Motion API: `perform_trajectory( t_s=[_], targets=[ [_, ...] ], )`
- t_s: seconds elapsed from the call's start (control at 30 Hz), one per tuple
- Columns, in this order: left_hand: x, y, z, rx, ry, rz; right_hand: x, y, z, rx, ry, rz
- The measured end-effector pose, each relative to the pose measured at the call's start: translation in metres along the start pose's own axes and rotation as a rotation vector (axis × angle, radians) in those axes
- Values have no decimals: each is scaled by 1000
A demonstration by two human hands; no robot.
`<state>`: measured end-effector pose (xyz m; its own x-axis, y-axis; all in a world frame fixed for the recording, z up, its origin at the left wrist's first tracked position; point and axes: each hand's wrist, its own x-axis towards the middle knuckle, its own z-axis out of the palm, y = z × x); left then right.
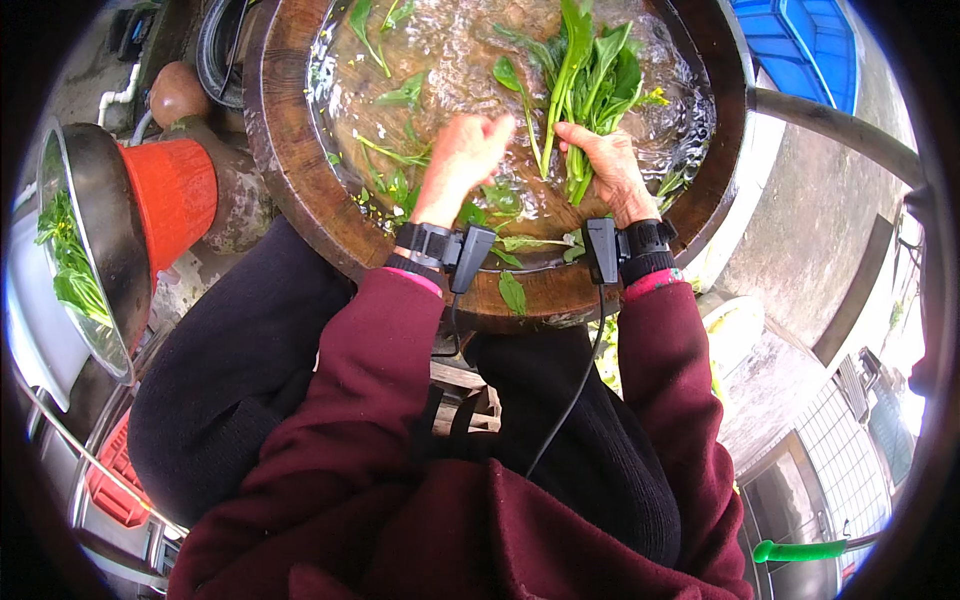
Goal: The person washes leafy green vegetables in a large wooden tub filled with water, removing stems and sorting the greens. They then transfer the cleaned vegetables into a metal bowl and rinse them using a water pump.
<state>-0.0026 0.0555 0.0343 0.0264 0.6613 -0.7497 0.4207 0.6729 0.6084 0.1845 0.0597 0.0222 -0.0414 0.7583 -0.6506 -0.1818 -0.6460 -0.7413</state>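
A round wooden tub (300,191) of water stands before me, with loose green leaves and small yellow bits afloat in it. My right hand (604,161) grips a bunch of leafy greens (592,82) by the stems, over the right half of the tub. One of the stems carries a small yellow flower. My left hand (469,154) is above the water left of the bunch, fingers curled; whether it pinches anything is hidden. A single leaf (512,292) lies on the tub's near rim.
At the left, a metal basin (112,225) with greens in it appears beside an orange-red bucket (176,195). Behind them is a rounded brown jar (178,94). A blue plastic container (806,45) is at the upper right. Lower right, a pale bowl (735,330) stands beyond my sleeve.
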Motion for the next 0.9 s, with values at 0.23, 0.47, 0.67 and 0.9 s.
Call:
perform_trajectory(
  t_s=[0.23, 0.47, 0.67, 0.9],
  targets=[
    [1, -28, 36, -608, -274, -55, 1, 15, 5, 204, 5, 161],
    [4, -34, 41, -745, -268, -50, 6, 4, 19, -98, -5, 98],
    [5, -44, 39, -1042, -274, -2, 5, 17, 23, 194, 98, -26],
    [4, -39, 34, -854, -149, 53, 7, 20, 18, 341, 49, 16]
  ],
)
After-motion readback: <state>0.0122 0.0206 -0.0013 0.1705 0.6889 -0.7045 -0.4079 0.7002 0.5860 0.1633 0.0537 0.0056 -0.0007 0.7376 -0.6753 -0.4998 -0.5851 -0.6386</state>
